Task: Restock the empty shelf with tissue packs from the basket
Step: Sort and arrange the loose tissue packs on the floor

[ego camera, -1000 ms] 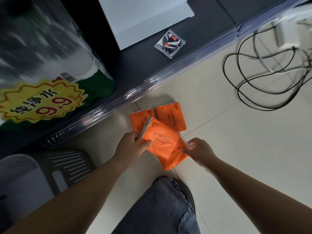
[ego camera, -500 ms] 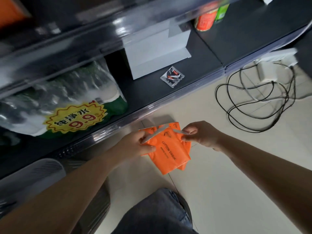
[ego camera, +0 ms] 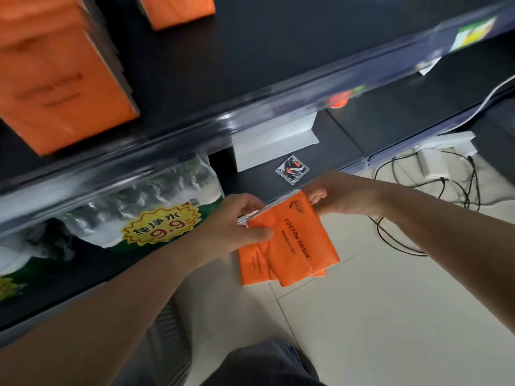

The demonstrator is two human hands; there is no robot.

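Both hands hold a bunch of orange tissue packs (ego camera: 296, 242) in the air in front of the bottom shelf. My left hand (ego camera: 237, 225) pinches their left top corner. My right hand (ego camera: 338, 195) grips the right top corner. The front pack reads COTTON TISSUE; others hang behind it. On the dark upper shelf (ego camera: 250, 59) stand more orange packs: a large blurred one (ego camera: 61, 79) at the left and another (ego camera: 178, 9) at the top. The dark basket (ego camera: 164, 335) shows in part beneath my left forearm.
The bottom shelf carries a plastic-wrapped bottle pack with a yellow 9.9 label (ego camera: 158, 227), a white box (ego camera: 273, 146) and a small foil sachet (ego camera: 292, 169). Black cables (ego camera: 434, 188) coil on the tiled floor at right. My knee in jeans (ego camera: 267, 363) is at the bottom.
My hands gathered the packs off the floor and raised them together. The view tilted up, bringing the upper shelf with orange packs into sight.
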